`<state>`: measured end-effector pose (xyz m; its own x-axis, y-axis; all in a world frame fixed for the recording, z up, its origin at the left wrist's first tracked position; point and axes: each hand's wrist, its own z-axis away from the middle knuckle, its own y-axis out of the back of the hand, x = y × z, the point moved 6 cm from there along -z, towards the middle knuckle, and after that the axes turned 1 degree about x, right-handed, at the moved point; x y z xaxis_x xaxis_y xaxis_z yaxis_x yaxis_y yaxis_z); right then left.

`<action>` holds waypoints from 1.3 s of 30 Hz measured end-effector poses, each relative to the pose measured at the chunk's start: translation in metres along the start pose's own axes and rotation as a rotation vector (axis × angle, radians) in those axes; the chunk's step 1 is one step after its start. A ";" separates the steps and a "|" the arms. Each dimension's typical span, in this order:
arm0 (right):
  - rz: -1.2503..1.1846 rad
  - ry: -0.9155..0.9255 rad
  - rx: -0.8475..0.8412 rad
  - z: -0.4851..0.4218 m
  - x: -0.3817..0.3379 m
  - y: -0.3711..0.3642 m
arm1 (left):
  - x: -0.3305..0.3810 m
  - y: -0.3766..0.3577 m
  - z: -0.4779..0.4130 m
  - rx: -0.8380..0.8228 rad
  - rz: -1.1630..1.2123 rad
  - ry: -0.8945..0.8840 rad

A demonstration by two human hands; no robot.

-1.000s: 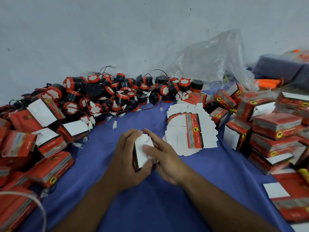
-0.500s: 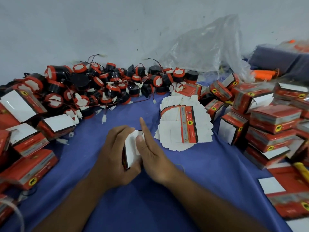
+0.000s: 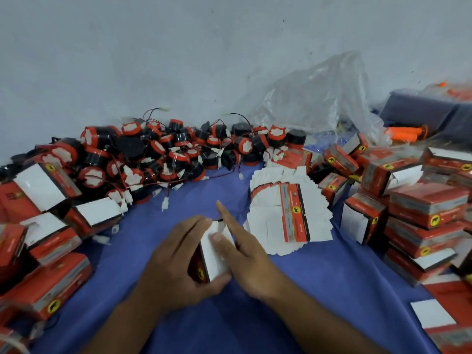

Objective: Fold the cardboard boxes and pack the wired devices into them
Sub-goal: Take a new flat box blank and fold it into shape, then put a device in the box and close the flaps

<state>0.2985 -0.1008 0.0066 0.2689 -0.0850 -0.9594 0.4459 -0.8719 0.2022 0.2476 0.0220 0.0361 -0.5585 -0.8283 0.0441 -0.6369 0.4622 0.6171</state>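
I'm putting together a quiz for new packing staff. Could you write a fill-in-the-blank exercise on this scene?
1. The left hand grips a small box whose flap facing the camera is ____.
2. The right hand presses that flap with its ____.
3. The stack of flat boxes lies on a ____ cloth.
4. The pile of wired devices sits against the ____.
Missing words: white; thumb; blue; wall.

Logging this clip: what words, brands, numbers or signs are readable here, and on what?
No words or numbers are legible.
Flat carton: printed lines, too blurred.
Stacked boxes: yellow round emblem with black animal shape; lettering blurred.
Held box in left hand: same emblem, nothing readable.
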 end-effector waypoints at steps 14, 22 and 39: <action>-0.267 -0.129 -0.130 0.000 0.004 -0.005 | 0.000 0.014 -0.005 0.095 0.026 0.089; -0.242 -0.004 -0.035 -0.006 -0.005 0.002 | 0.002 0.014 -0.003 0.180 0.005 0.040; 0.882 0.567 -0.071 0.013 -0.034 0.010 | -0.021 -0.021 0.015 -0.270 -0.020 0.075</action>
<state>0.2828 -0.1124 0.0386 0.8749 -0.4219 -0.2377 -0.0583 -0.5790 0.8133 0.2649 0.0341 0.0106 -0.4999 -0.8622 0.0820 -0.4768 0.3530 0.8051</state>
